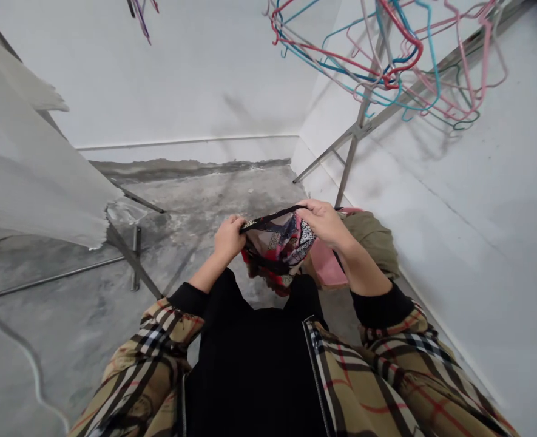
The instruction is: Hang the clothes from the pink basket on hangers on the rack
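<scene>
Hands meet in front of the person's chest, both closed on one small patchwork-print cloth garment (281, 241) in red, pink, white and dark patches with a black band (268, 220) along its upper edge. The left hand (229, 238) is curled into a fist around the left end of that band. The right hand (325, 221) sits a little higher and pinches the band's right end between thumb and fingers, so the band runs taut between the two. The rest of the garment hangs loosely below it, above the floor and just ahead of the person's black front.

Checked beige, black and red jacket sleeves (156, 340) with black cuffs cover both forearms. Just behind the right hand lie a pink cloth piece (328, 267) and a bunched olive-green cloth (374, 238), touching each other. A grey concrete floor (204, 200) spreads beneath. A metal rack (357, 130) stands along the white wall (477, 200) on the right, and thin pink, red and teal wire hangers (386, 54) crowd its top. A white sheet of cloth (27, 182) hangs on the left.
</scene>
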A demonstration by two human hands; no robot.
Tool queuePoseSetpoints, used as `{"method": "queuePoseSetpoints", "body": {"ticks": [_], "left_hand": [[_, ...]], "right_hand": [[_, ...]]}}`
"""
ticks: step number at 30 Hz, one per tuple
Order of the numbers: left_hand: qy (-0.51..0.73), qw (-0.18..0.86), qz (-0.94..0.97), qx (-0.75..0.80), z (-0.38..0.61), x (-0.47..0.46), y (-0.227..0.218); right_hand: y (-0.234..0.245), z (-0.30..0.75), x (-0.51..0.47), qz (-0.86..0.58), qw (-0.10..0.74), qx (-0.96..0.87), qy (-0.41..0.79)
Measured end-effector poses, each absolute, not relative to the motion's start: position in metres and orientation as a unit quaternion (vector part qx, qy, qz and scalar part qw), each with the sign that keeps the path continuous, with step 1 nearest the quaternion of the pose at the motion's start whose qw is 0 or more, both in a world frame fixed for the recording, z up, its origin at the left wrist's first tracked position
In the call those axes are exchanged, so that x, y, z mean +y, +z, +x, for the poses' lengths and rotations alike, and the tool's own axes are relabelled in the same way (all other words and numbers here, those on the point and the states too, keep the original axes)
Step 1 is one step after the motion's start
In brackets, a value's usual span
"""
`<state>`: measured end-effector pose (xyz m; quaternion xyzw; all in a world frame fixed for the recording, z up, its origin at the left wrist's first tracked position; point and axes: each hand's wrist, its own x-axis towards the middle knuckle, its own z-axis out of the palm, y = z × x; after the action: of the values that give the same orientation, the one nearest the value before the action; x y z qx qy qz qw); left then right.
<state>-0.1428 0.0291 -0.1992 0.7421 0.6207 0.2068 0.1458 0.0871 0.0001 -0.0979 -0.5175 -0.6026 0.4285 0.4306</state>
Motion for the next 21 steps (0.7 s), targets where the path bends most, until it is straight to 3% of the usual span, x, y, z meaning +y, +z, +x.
{"method": "queuePoseSetpoints", "body": {"ticks": [6, 11, 15, 18, 21], "left_hand": [[0.187, 0.144, 0.708, 0.666, -0.165, 0.042, -0.197], [0.164, 0.142, 0.671, 0.709, -0.186, 0.050, -0.194], [0.238, 0.140, 0.632, 0.724, -0.194, 0.052, -0.184], [0.368, 0.292, 0.559, 0.683, -0.192, 0.051, -0.171], [0.479, 0.505, 0.422, 0.581, -0.186, 0.051, -0.153]], "right_hand": [[-0.096, 0.102, -0.005, -0.505, 0.481, -0.450, 0.558], [-0.097, 0.114, -0.005, -0.484, 0.545, -0.414, 0.544], [-0.112, 0.126, 0.000, -0.499, 0.555, -0.418, 0.518], [-0.125, 0.136, 0.008, -0.543, 0.543, -0.460, 0.446], [-0.135, 0.146, 0.015, -0.629, 0.490, -0.550, 0.248]]}}
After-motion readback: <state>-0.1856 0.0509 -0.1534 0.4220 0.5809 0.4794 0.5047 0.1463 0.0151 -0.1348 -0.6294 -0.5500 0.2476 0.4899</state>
